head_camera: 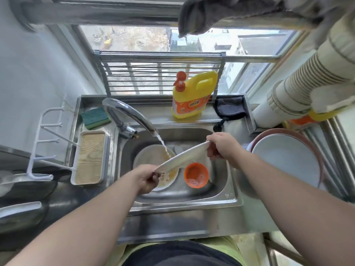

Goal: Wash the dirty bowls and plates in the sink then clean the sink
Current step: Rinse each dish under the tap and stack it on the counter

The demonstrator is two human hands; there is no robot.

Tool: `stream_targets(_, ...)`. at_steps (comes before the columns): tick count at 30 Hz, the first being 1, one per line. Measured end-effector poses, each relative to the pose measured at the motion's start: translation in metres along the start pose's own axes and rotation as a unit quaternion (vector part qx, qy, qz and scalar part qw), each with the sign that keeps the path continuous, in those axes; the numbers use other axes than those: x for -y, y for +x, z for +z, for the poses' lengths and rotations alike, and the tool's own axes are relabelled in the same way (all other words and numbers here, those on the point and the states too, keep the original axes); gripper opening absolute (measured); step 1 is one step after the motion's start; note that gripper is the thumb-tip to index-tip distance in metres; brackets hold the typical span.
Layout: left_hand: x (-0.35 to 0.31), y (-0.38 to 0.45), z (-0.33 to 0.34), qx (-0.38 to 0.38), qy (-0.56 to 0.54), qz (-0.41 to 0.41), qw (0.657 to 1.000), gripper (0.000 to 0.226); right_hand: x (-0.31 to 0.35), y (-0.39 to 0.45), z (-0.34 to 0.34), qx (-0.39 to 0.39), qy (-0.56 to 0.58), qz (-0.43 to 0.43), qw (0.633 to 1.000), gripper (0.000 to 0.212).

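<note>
I have the plate [182, 157] pinched by its rim at both ends, my left hand [148, 178] on the near edge and my right hand [221, 145] on the far edge, fingers and thumb curled onto it. It hangs tilted over the sink [230, 177], just below the tap [130, 114], whose stream runs past its upper side into the dirty bowl [151, 156] underneath. The likeliest trouble, I think, is the grip: a wet rim held only at two thin edges could slide out, and the plate would drop onto the bowl or the small orange bowl [196, 175] and chip. If I tilt it steeper into the stream, water may sheet off the edge and splash over the sink's front lip onto me. Food residue in the bowl could also wash up and spatter the plate again. Counting what I can see: one plate in my hands, one large dirty bowl and one orange bowl in the sink, possibly another piece beneath that I cannot make out. One sponge [95, 118] lies left of the tap, one yellow bottle [193, 96] stands on the back ledge with one dark cloth [230, 107] beside it, and one white basin [286, 160] sits to the right of the sink.
</note>
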State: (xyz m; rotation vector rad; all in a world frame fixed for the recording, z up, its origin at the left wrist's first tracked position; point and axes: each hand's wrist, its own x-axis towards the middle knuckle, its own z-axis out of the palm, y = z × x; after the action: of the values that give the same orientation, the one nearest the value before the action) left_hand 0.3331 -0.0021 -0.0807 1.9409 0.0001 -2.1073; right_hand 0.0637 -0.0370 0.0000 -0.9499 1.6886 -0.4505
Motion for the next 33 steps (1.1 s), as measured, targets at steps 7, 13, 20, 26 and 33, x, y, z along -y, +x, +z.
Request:
stream_targets(7,-0.009,0.004,0.006,0.023,-0.077,-0.03,0.996,0.039,-0.021,-0.02,-0.022,0.055,0.056,-0.04,0.996,0.018)
stream_targets(13,-0.004,0.002,0.023,0.047,-0.056,0.048,0.996,0.048,-0.041,-0.011,-0.013,-0.101,0.0,-0.083,0.991,0.034)
stream_targets(20,-0.004,0.0,0.041,-0.027,0.057,0.168,0.984,0.057,-0.061,-0.01,0.0,-0.151,0.082,-0.006,0.985,0.05)
stream_targets(26,-0.013,0.004,0.032,-0.018,0.092,0.313,0.945,0.069,-0.082,-0.008,0.016,-0.115,0.19,0.11,0.969,0.046)
stream_targets(33,-0.032,-0.009,0.008,-0.056,0.111,0.367,0.922,0.067,-0.086,0.006,0.058,-0.08,0.225,0.17,0.956,0.046)
